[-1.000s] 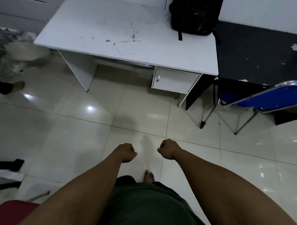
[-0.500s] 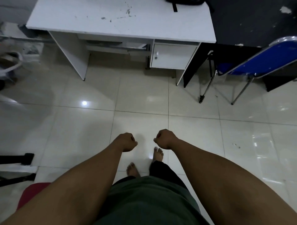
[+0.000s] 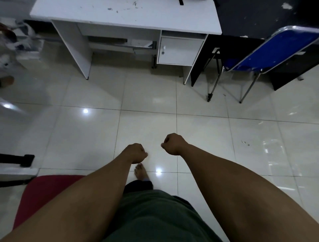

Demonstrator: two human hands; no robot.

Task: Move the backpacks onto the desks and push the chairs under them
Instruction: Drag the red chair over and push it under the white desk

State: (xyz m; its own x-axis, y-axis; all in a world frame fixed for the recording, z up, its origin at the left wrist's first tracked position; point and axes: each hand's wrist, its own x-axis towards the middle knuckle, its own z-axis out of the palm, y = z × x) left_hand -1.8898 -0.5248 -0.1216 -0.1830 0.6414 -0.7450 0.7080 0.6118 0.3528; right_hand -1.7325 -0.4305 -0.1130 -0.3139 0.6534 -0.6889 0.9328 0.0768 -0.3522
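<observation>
My left hand (image 3: 135,152) and my right hand (image 3: 173,144) are both held as empty fists over the tiled floor, well short of the furniture. A white desk (image 3: 124,15) with a small locked drawer unit stands at the top; only a black strap (image 3: 180,2) of the backpack on it shows at the frame's upper edge. A blue folding chair (image 3: 269,51) with chrome legs stands at the upper right, its seat tucked under a black desk (image 3: 250,15). A red chair seat (image 3: 46,191) lies at the lower left, partly behind my left forearm.
Glossy white floor tiles (image 3: 172,103) stretch between me and the desks. White bags and clutter (image 3: 15,39) sit at the far left. A black chair base (image 3: 17,159) pokes in at the left edge. My bare foot (image 3: 140,172) shows below my hands.
The view has pulled back and tilted down: the desks slid toward the top edge and the backpack went almost out of frame. More of the red seat shows. Both fists stay closed.
</observation>
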